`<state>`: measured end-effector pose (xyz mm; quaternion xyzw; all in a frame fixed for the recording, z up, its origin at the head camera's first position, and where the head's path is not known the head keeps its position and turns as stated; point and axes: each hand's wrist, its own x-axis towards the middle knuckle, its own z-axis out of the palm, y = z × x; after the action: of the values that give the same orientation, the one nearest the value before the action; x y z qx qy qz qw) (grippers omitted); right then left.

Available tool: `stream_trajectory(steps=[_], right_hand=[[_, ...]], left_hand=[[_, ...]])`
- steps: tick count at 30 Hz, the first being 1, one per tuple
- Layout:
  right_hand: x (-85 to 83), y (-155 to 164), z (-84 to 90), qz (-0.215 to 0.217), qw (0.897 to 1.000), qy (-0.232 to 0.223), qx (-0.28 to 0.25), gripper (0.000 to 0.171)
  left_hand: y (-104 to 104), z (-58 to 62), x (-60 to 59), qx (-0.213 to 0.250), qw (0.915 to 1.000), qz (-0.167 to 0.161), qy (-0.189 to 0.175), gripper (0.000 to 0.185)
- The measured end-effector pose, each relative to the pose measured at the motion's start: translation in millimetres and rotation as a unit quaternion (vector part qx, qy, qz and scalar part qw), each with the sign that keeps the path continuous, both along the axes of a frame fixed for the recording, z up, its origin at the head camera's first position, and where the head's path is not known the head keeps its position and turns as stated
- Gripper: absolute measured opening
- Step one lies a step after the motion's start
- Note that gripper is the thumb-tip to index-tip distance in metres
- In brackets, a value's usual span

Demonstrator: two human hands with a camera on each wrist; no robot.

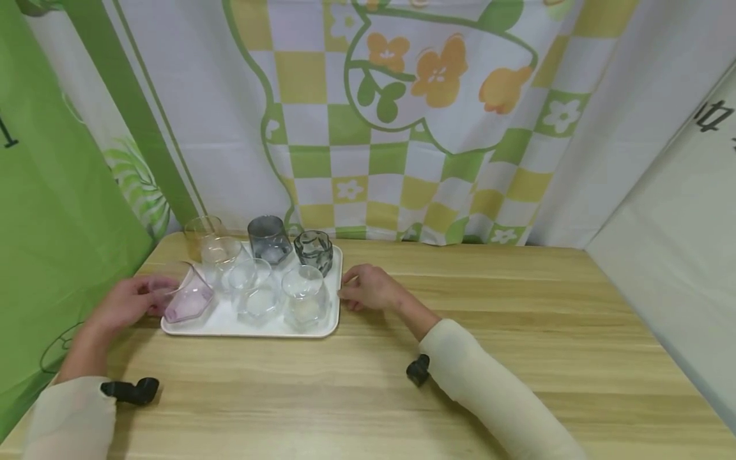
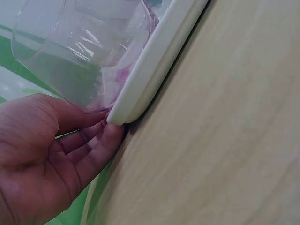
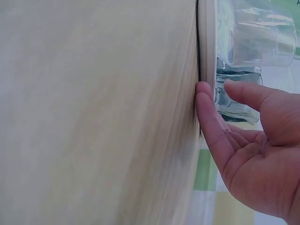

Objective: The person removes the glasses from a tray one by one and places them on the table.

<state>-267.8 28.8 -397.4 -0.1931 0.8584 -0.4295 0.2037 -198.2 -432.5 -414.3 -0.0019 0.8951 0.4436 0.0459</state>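
Your left hand [image 1: 129, 301], left of centre in the head view, lies loosely open with its fingertips [image 2: 110, 133] slipped under the left corner of the white tray [image 1: 230, 326], thumb beside the tilted pink-tinted glass [image 1: 190, 297]. Your right hand [image 1: 368, 289], at mid-frame, has its fingers [image 3: 206, 112] nearly straight against the tray's right rim, thumb above the edge, not yet closed round it. The tray rests on the wooden table [image 1: 460, 358] and carries clear and grey glasses [image 1: 270, 241].

I count seven glasses [image 1: 260, 295] on one white tray [image 1: 230, 326]: two grey, one pink, four clear.
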Motion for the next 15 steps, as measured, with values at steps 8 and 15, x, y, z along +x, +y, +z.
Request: stream_trajectory(steps=[8,15], right_hand=[[-2.8,-6,-3.8,-0.022,0.997,-0.061,-0.051,0.041],[-5.9,-11,-4.7,-0.045,0.995,-0.075,-0.048,0.041]], left_hand=[[-2,-3.7,-1.3,0.011,0.9997,0.023,-0.003,0.035],[-1,-2.8,-1.8,0.016,0.9996,0.024,-0.005,0.035]])
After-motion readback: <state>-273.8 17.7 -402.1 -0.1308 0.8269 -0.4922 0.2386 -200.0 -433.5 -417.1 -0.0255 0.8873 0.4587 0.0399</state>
